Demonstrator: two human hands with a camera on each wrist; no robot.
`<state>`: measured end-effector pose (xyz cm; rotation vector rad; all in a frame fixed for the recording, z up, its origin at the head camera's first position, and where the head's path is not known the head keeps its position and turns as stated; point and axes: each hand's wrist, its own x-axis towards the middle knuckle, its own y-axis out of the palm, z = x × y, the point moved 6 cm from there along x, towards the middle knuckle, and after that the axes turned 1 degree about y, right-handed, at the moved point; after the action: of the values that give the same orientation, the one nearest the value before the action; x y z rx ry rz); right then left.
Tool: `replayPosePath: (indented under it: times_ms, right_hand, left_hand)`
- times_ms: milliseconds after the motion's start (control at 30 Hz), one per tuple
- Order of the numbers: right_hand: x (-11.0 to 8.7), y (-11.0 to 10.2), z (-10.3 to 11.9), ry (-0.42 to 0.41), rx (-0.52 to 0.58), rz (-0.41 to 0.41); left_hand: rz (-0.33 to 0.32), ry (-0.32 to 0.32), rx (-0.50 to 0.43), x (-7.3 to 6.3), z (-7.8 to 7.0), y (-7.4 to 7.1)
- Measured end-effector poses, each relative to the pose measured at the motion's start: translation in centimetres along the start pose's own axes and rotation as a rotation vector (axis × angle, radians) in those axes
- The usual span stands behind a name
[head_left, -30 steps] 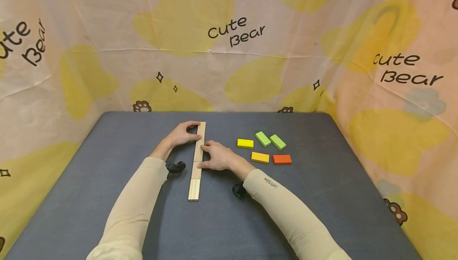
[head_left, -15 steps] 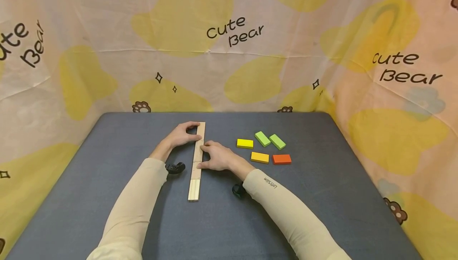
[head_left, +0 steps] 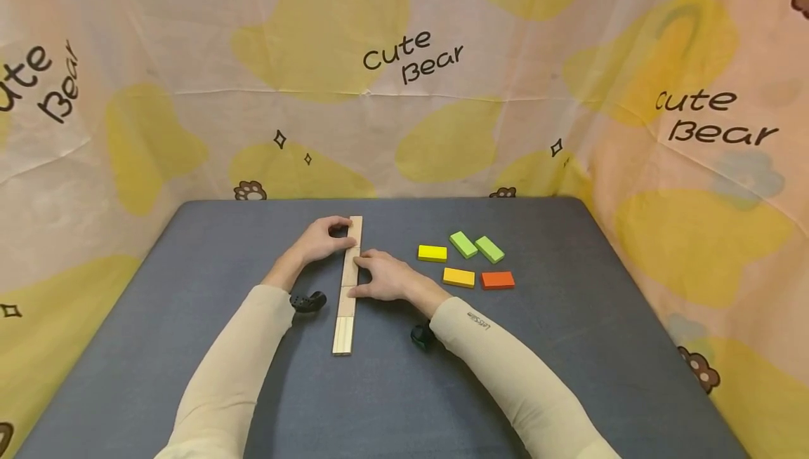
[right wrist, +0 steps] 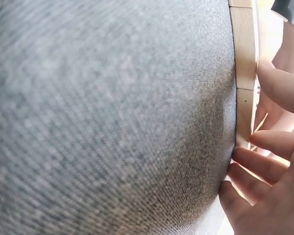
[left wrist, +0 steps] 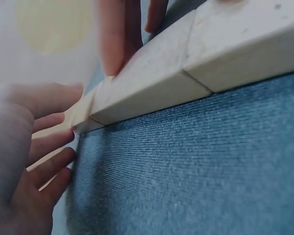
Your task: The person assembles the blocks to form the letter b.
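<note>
Several pale wooden blocks lie end to end in a straight row [head_left: 350, 273] pointing away from me. The nearest block [head_left: 343, 336] is lighter and striped. At the far end, my left hand [head_left: 314, 241] touches the left side of the last block [head_left: 357, 231], thumb and index finger spread along it. My right hand [head_left: 390, 278] comes from the right, its index finger and thumb resting at the middle blocks. In the right wrist view, extended fingers [right wrist: 259, 166] touch the side of the wooden row [right wrist: 246, 49]. The left wrist view shows tight seams between blocks [left wrist: 147, 93].
Right of the row lie a yellow block [head_left: 432, 254], two green blocks [head_left: 463, 245], an orange-yellow block [head_left: 458, 278] and a red-orange block [head_left: 497, 281]. Everything sits on a blue-grey cloth-covered table [head_left: 158, 326]. A patterned curtain [head_left: 329, 129] surrounds its back and sides.
</note>
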<state>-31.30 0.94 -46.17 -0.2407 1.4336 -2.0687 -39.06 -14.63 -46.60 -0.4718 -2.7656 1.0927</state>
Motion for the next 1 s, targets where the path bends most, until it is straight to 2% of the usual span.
replayPosePath:
  times_ms: [333,633,1000]
  right_hand:
    - [-0.6,-0.6,0.2,-0.051,0.078,-0.041]
    - [-1.8,-2.0,-0.7,-0.030,0.162,-0.116]
    - [-3.6,-3.8,-3.3,0.003,0.172,-0.204]
  left_hand:
    - [0.012,0.062,0.112,-2.1,-1.5,-0.3]
    - [0.005,0.085,0.092,-4.4,-2.6,-0.1]
    - [-0.024,0.103,0.093,-6.0,-2.6,0.8]
